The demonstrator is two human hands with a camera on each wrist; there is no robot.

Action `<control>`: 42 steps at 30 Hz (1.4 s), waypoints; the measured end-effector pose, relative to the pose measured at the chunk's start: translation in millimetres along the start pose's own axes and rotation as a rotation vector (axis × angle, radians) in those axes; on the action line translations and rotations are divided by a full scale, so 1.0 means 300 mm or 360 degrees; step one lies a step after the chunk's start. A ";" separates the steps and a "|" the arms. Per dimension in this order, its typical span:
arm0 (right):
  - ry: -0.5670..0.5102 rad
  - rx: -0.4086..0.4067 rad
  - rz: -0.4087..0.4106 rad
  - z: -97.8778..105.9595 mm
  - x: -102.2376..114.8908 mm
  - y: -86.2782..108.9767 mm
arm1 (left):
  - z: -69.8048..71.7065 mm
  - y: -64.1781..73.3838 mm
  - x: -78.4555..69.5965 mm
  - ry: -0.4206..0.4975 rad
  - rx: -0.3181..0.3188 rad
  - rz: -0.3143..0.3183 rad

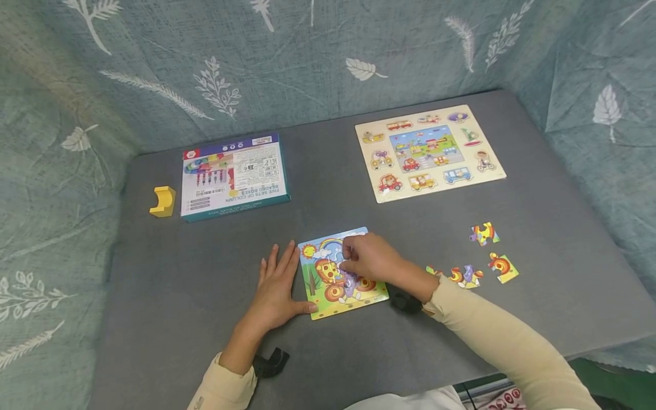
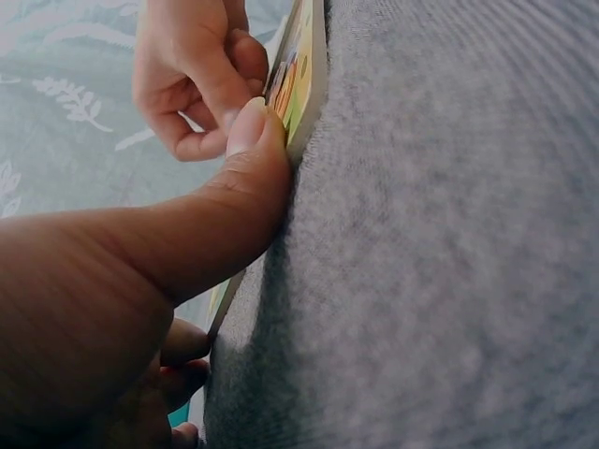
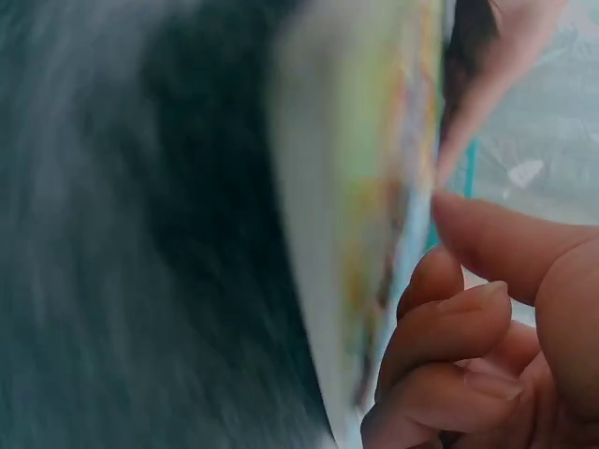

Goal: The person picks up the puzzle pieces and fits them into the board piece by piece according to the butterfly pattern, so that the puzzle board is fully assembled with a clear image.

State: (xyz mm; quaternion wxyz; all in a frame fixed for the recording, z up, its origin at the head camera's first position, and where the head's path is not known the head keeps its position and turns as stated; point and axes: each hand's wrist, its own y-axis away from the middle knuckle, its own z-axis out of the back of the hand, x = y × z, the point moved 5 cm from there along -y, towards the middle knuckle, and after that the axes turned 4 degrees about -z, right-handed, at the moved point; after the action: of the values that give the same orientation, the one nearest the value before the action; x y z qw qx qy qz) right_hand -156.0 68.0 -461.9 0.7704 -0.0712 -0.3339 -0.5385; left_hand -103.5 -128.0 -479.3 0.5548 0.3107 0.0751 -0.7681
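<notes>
A square jigsaw board (image 1: pixel 324 307) with a bright cartoon picture of a sun, a rainbow and animals lies at the table's middle. My left hand (image 1: pixel 277 290) rests spread along its left side, fingers straight, the thumb on its lower left corner. Over the board's upper right part is my right hand (image 1: pixel 373 259), its fingers curled. In the right wrist view, the right thumb and fingertips (image 3: pixel 459 210) meet the board's face; whether they pinch a piece is hidden. Loose jigsaw pieces lie to the right: one (image 1: pixel 484 233), another (image 1: pixel 503 267), and more (image 1: pixel 467 277) near the right forearm.
A boxed bead set (image 1: pixel 236 176) lies at the back left, beside a yellow arch block (image 1: pixel 163 201). At the back right is a larger wooden vehicle puzzle board (image 1: pixel 430 188). A leaf-patterned curtain (image 1: pixel 307 68) hangs behind the grey table (image 1: pixel 205 256).
</notes>
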 end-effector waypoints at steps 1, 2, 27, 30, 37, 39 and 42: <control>-0.0022 -0.0023 0.0027 0.013 -0.005 0.002 | 0.000 0.001 0.001 0.0000 0.0000 0.0003; -0.0043 -0.0050 0.0049 0.030 -0.012 0.005 | 0.000 0.002 0.002 0.0003 -0.0003 0.0005; 0.0251 -0.0136 -0.0925 0.403 -0.576 0.320 | 0.000 0.011 0.013 -0.0007 -0.0022 0.0027; 0.0268 -0.0159 -0.0927 0.401 -0.573 0.322 | 0.000 0.007 0.013 -0.0007 -0.0013 0.0020; 0.0184 -0.0299 -0.0817 0.414 -0.511 0.291 | -0.004 -0.001 0.007 -0.0002 -0.0005 0.0004; 0.0131 -0.0333 -0.0736 0.412 -0.464 0.271 | -0.004 -0.003 0.004 0.0000 -0.0009 0.0001; -0.0017 -0.0336 -0.0559 0.381 -0.370 0.226 | -0.005 -0.005 0.002 0.0003 -0.0014 0.0003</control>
State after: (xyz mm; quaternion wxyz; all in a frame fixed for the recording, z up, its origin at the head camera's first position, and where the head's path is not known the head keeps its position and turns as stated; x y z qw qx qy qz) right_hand -168.4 236.2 -422.9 0.6510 -0.0951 -0.2869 -0.6963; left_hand -104.4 -127.3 -481.1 0.5567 0.3090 0.0787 -0.7670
